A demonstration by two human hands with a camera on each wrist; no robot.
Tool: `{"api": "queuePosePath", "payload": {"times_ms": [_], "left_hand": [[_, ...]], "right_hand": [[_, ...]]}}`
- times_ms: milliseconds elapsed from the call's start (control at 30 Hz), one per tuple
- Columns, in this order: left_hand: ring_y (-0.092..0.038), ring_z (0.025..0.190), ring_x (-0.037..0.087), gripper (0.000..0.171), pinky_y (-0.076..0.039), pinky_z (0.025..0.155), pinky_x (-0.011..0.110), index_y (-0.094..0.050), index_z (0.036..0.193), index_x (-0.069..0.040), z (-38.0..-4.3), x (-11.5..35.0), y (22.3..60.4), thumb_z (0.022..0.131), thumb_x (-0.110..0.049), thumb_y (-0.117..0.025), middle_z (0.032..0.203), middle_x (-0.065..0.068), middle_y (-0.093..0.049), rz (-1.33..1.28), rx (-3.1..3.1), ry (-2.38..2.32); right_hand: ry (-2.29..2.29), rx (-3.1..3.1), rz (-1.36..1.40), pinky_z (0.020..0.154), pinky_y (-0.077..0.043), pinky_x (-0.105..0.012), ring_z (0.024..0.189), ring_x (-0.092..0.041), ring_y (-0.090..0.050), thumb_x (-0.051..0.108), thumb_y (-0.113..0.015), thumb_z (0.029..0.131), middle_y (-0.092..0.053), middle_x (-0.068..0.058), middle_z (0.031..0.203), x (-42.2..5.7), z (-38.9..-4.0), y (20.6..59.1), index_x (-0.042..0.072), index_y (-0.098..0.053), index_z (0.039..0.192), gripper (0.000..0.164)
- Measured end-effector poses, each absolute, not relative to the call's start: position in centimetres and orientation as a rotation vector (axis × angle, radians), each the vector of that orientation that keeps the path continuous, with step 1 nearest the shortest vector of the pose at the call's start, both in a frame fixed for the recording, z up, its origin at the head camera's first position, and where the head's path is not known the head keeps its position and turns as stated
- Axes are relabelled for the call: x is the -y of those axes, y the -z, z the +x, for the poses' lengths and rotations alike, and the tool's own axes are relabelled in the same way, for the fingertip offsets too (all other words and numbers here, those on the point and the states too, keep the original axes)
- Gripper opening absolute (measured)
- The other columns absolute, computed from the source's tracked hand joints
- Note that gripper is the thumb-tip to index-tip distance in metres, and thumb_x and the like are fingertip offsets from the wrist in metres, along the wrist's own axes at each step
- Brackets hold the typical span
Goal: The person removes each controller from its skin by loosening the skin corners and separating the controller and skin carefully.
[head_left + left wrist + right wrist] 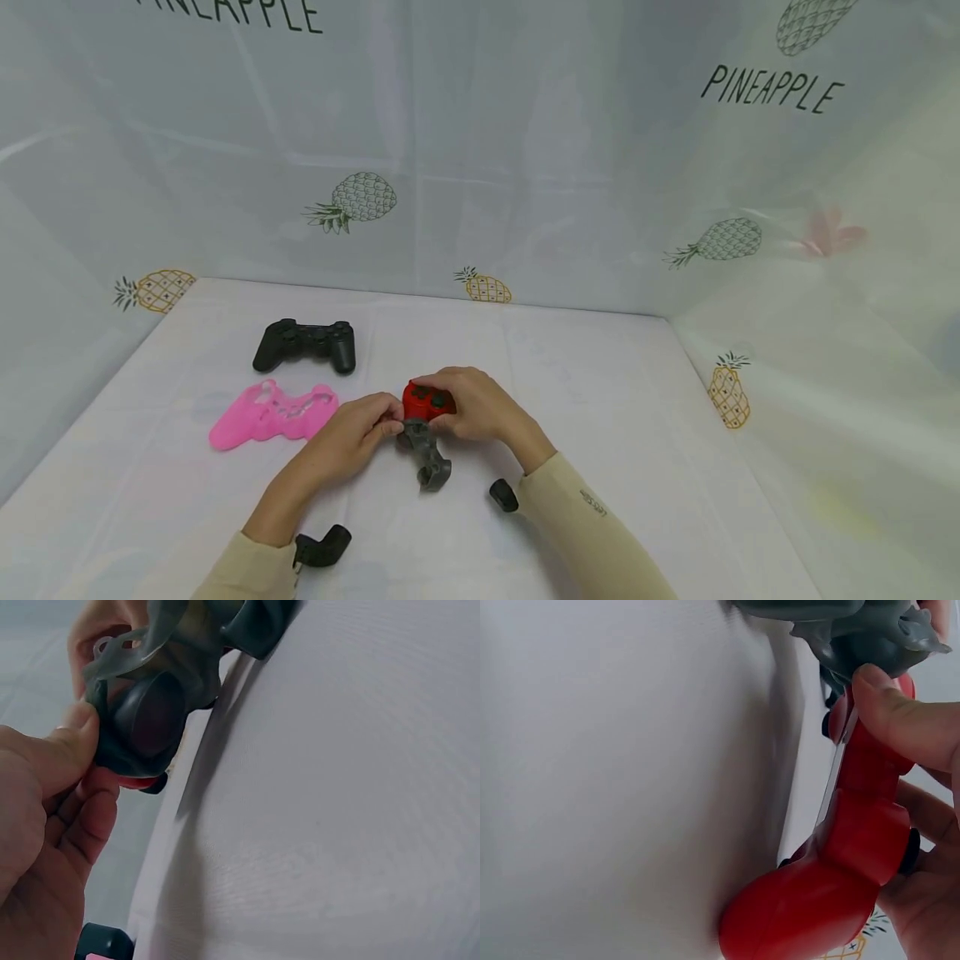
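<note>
A red game controller (422, 402) is in my right hand (474, 406), thumb on one edge and fingers across the other. A grey stretchy silicone controller cover (429, 460) is partly on it, its loose end hanging toward me. With thumb and fingers my left hand (358, 433) pinches the cover's edge. In the left wrist view the grey cover (124, 754) wraps around a rounded dark part. The right wrist view shows the red controller's bare grip (795, 907) and my thumb (881, 697) beside the bunched cover.
A black game controller (306, 343) lies at the back left of the white table (570, 383). A pink silicone controller cover (273, 414) lies in front of it, close to my left forearm. Patterned curtain sheets (510, 167) stand behind and beside the table.
</note>
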State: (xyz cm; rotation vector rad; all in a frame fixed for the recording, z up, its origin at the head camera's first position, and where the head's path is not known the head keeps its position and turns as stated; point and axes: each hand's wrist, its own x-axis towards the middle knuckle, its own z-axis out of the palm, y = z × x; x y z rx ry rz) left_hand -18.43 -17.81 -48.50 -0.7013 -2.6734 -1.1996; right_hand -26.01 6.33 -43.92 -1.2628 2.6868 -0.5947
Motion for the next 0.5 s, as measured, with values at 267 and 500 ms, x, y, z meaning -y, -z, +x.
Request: {"api": "queuePosePath", "payload": {"times_ms": [267,500], "left_hand": [[-0.055,0.081,0.006,0.013,-0.048,0.073,0.026,-0.063,0.101,-0.021,-18.3,17.7,48.3,0.1,-0.012,-0.073,0.088,-0.012,-0.057,-0.662,2.666,1.265],[-0.058,0.085,0.004,0.019,-0.052,0.077,0.027,-0.063,0.106,-0.025,-17.9,16.8,48.6,0.098,-0.015,-0.077,0.094,-0.014,-0.06,-0.546,2.685,1.226]], "right_hand": [[0.644,-2.641,-1.247,0.105,-0.05,-0.032,0.122,-0.013,-0.065,0.023,-0.088,0.09,-0.071,0.001,0.136,-6.4,-26.7,43.5,0.02,-0.063,0.15,0.065],[0.66,-2.618,-1.246,0.114,-0.045,-0.036,0.137,-0.018,-0.055,0.022,-0.084,0.094,-0.064,0.001,0.147,-7.3,-26.8,44.4,0.019,-0.06,0.152,0.063]]}}
